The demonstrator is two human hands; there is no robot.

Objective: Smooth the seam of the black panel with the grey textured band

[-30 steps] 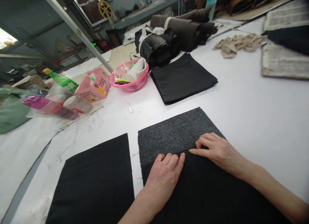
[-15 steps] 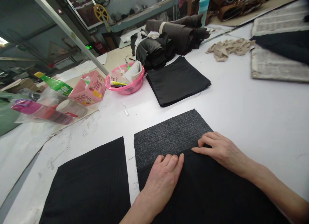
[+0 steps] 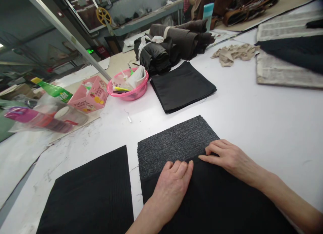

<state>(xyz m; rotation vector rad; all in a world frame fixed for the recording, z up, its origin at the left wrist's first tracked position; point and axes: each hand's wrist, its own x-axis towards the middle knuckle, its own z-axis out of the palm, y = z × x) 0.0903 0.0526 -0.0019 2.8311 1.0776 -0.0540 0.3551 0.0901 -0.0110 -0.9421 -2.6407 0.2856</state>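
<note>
A black fabric piece (image 3: 222,197) lies in front of me, its upper edge across a speckled dark-grey fabric (image 3: 171,144). My left hand (image 3: 174,181) is closed at that edge, fingers curled and the thumb against the black cloth. To its right, my right hand (image 3: 224,156) pinches the same edge between thumb and bent fingers. The fingertips of both hands are partly hidden in the dark cloth. Left of these pieces lies a stack of black fabric (image 3: 91,193), apart from both hands.
Beyond the grey fabric is another stack of black cloth pieces (image 3: 184,86). A pink basin (image 3: 133,94) of small tools, a pink box (image 3: 88,96) and a green bottle (image 3: 52,89) stand at the left. Tied dark fabric bundles (image 3: 156,54) and a beige cloth (image 3: 230,54) lie farther back.
The camera view has shifted slightly, so the table items appear a little farther left. Both hands stay at the black fabric's edge with nearly the same grip.
</note>
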